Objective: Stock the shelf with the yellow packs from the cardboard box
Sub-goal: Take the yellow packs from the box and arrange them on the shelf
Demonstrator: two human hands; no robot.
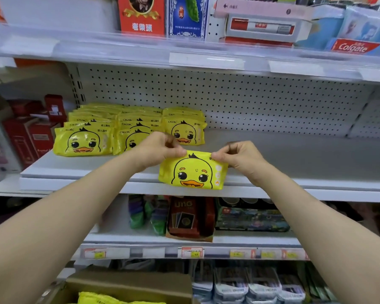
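A yellow pack (193,172) with a duck face stands upright at the front edge of the white middle shelf (294,156). My left hand (158,149) pinches its top left corner and my right hand (241,156) pinches its top right corner. Behind and to the left, several more yellow packs (127,128) stand in three rows on the same shelf. At the bottom left the open cardboard box (130,286) shows more yellow packs (101,299) inside.
Red boxes (31,132) stand left of the rows. The perforated back panel (228,99) closes the shelf behind. Boxes and toothpaste (353,48) fill the shelf above. Card games (189,218) and tins sit on the shelf below.
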